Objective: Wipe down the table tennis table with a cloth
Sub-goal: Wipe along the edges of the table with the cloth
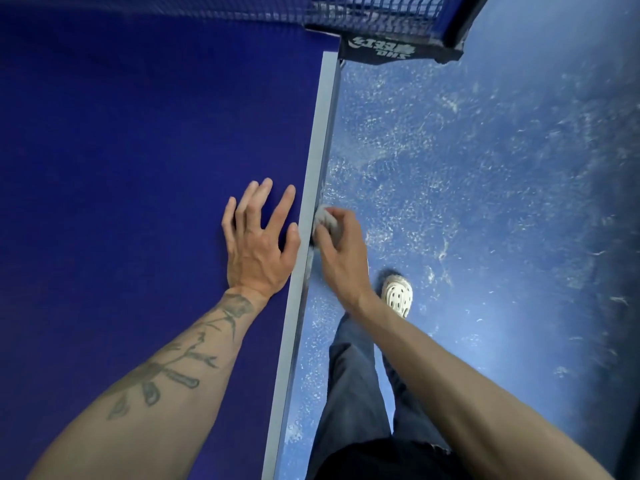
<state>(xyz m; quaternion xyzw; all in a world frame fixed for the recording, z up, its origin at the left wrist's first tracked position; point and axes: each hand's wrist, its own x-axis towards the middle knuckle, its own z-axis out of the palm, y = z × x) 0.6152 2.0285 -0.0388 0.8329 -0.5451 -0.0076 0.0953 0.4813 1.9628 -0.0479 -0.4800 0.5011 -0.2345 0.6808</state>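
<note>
The table tennis table fills the left half of the view. Its top is a flat, matte, deep blue sheet, and a pale grey stripe runs straight along its right side from near to far.

The left hand lies palm down on the blue top just left of that stripe. Its fingers are straight and spread, and it holds nothing. The bare forearm behind it carries a dark stem-and-leaf tattoo.

The right hand is just over the table's right side, at about the same depth as the left. Its fingers are curled round a small, crumpled, pale grey cloth. The cloth sits bunched against the table's side face, just under the stripe.

At the far end, a dark mesh net crosses the table. Its black post fitting, printed with white lettering, juts past the table's corner.

To the right lies a blue floor, dull and heavily scuffed with whitish flecks and streaks. On the near part of the floor are a leg in dark denim jeans and a white moulded clog with round holes.
</note>
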